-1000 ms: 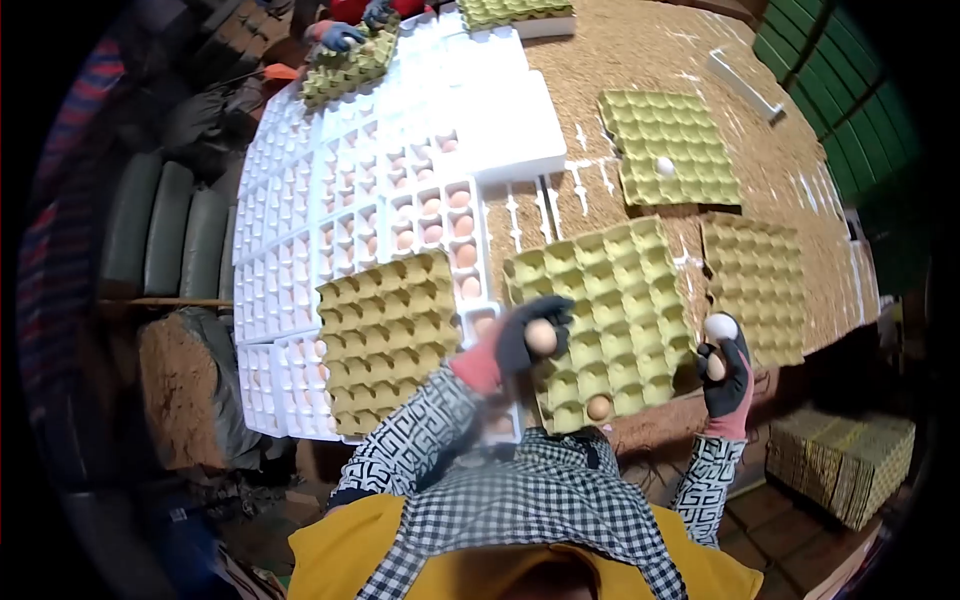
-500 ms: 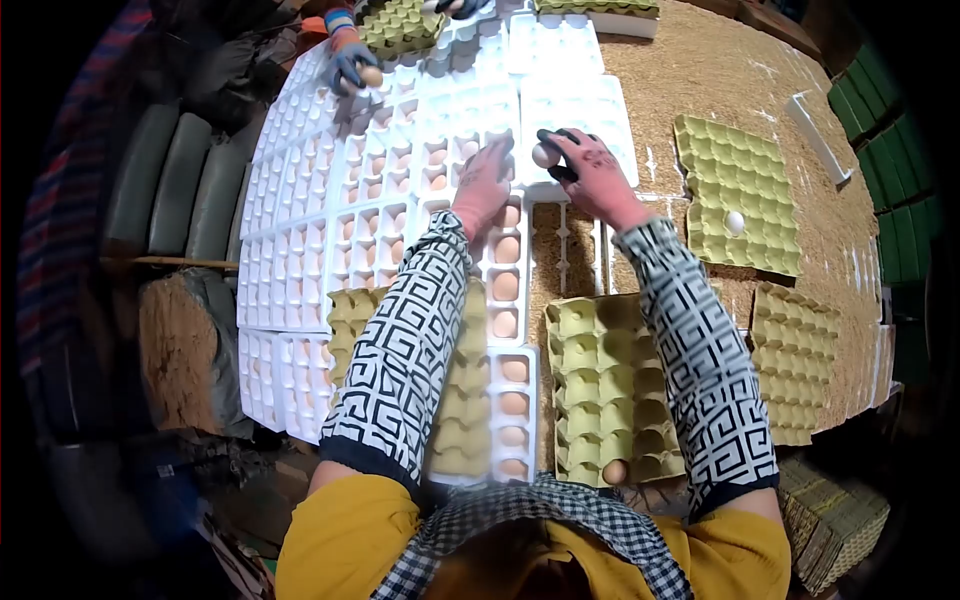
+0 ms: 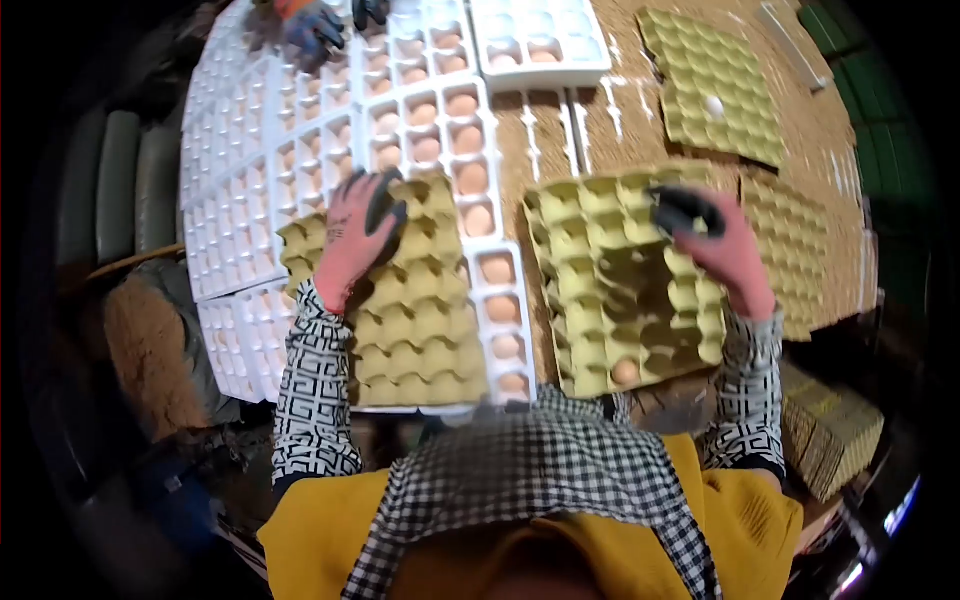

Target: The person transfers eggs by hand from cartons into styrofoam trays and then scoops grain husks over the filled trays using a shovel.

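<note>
My left hand (image 3: 362, 228), in a pink glove with dark fingertips, rests over a yellow-green egg tray (image 3: 415, 320), its fingers spread. That tray lies upside down or bare across white trays of brown eggs. My right hand (image 3: 715, 235), gloved alike, is at the far right part of another pulp egg tray (image 3: 570, 290); its fingers are curved and apart, with no egg visible between them. A single brown egg (image 3: 625, 372) sits in the near edge of this tray. Between the two pulp trays runs a column of brown eggs in a white tray (image 3: 520, 285).
White trays (image 3: 235, 235) of eggs cover the left side. A white tray (image 3: 550, 72) stands at the back. On the right, one pulp tray (image 3: 690, 60) holds a white egg (image 3: 714, 106); another pulp tray (image 3: 790, 240) lies nearer. Another person's gloved hand (image 3: 313, 30) works at the top left.
Both my hands have come back toward me and apart, the left onto the left pulp tray, the right to the right one. The white egg is gone from my right hand. The view has shifted.
</note>
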`<state>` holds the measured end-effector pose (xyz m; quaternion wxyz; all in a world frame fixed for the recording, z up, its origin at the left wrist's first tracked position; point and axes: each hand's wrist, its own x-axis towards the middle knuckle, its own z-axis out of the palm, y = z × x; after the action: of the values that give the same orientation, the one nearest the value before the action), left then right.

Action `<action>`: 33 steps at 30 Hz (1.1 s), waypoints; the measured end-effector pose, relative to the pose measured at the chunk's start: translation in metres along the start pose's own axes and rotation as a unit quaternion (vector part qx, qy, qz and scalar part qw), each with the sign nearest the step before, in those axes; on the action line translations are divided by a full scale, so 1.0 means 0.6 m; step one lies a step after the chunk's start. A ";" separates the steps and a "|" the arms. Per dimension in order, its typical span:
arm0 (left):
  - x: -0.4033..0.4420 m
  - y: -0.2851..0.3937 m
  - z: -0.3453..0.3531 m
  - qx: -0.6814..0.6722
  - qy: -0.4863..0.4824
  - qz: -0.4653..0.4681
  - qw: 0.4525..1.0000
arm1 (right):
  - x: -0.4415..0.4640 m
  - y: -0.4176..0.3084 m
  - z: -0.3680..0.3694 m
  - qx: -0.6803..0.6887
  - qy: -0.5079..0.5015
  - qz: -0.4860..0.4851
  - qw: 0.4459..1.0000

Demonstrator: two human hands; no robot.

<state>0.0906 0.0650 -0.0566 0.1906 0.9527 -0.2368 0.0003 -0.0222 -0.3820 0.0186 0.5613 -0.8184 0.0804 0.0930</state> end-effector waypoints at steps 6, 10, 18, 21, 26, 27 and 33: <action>0.008 0.025 0.003 0.016 0.047 0.016 0.999 | -0.287 0.043 0.134 -0.485 -0.076 0.008 0.871; 0.005 0.028 0.002 0.000 0.065 0.014 0.998 | -0.339 0.098 0.193 -0.415 0.030 -0.059 0.907; 0.000 0.019 -0.001 -0.030 0.086 0.013 0.996 | -0.217 0.030 0.034 -0.160 0.299 -0.152 0.928; -0.020 0.027 -0.027 -0.073 0.140 0.003 0.987 | -0.055 0.043 -0.055 -0.213 0.418 -0.188 0.863; -0.122 0.028 -0.110 0.051 0.199 -0.155 0.966 | 0.094 0.096 -0.159 -0.296 0.490 -0.224 0.789; -0.157 0.013 -0.114 0.062 0.187 -0.209 0.958 | 0.081 0.085 -0.149 -0.190 0.455 -0.214 0.843; -0.268 -0.030 -0.076 -0.070 0.103 -0.348 0.929 | -0.152 -0.022 0.048 -0.261 -0.125 -0.079 0.954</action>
<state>-0.0398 0.1687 -0.0353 0.2685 0.9541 0.1316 0.0156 -0.1091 -0.3478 0.0422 0.3390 -0.9221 -0.0823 0.1673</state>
